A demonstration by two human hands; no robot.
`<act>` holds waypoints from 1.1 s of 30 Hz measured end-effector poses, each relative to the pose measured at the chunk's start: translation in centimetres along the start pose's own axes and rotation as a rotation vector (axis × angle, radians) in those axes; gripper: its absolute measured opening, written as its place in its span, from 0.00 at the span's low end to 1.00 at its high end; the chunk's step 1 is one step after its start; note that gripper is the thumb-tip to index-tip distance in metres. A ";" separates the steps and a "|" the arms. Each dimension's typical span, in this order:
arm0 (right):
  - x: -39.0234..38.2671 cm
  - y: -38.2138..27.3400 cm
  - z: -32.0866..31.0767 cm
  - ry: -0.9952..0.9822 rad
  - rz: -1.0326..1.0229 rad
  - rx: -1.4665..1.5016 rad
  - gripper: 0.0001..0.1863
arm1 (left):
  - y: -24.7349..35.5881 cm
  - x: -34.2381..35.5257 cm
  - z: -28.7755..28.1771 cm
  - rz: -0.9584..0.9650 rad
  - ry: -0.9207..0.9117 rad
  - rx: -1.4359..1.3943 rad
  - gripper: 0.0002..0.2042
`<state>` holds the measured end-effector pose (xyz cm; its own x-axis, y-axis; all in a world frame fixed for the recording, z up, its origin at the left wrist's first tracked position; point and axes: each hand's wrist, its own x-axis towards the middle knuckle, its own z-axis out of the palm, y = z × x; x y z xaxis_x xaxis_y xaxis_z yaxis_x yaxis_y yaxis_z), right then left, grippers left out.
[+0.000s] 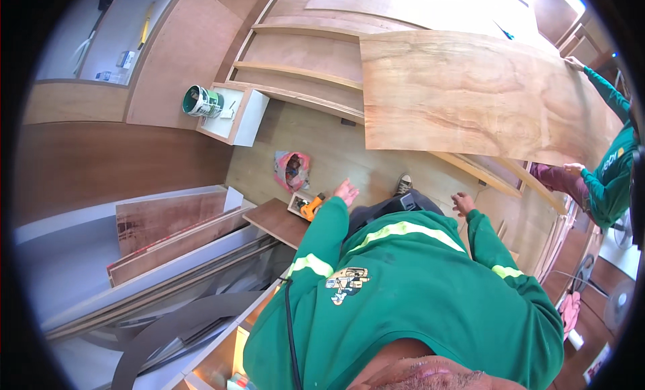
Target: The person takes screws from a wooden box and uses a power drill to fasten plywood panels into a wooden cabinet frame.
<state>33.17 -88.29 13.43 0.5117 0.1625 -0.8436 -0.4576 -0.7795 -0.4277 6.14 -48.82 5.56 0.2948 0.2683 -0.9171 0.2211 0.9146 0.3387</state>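
Basically, both hands were bare & empty. L hand [346, 191] hung w/ fingers loosely spread, gripping nothing, just beside an orange power tool [311, 208] w/ a chunky plastic body. Tool sat at a small, shallow pale box [295, 200], next to a flat, smooth brown board [277, 221]. R hand [463, 204] was also free, fingers half-curled, nearest some straight, squared pale wood strips [471, 173], apart from them.

Beyond the hands lay a big rect. plywood sheet [463, 94], thin & tan, w/ wavy grain swirls & a slight bow (lens may've added some). It overhung a slatted wood frame [302, 75]; a co-worker [610, 171] in a green top had one hand at its far R corner, the other by its near edge.

To the L, a crinkly pink plastic bag [292, 169] stood on the smooth tan floor [336, 138], contents too small to ID. Past it, a round bucket [203, 102], white & green, lay tilted on a white box [250, 119] w/ wood edging.
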 end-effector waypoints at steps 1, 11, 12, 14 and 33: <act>0.3 0.0 -1.6 0.015 -0.010 0.031 0.30 | -0.2 0.4 2.9 -0.015 -0.016 0.028 0.35; -0.9 5.5 -6.2 0.055 0.167 0.209 0.21 | 5.3 -3.2 17.0 -0.054 -0.355 0.398 0.38; -1.8 6.7 -6.0 0.073 0.208 0.208 0.21 | 7.0 -5.0 18.1 -0.012 -0.487 0.580 0.38; -3.7 8.3 -4.9 0.106 0.291 0.224 0.21 | 11.5 -10.2 20.5 0.082 -0.758 0.955 0.37; -1.2 -16.0 8.9 0.193 -0.131 0.156 0.30 | 46.4 -58.0 -0.6 2.185 -1.491 1.449 0.18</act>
<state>33.42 -70.64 18.42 0.6962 0.1255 -0.7068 -0.4774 -0.6544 -0.5864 -1.23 -21.73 74.32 0.4608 -0.7208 0.5177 -0.8851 -0.4158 0.2089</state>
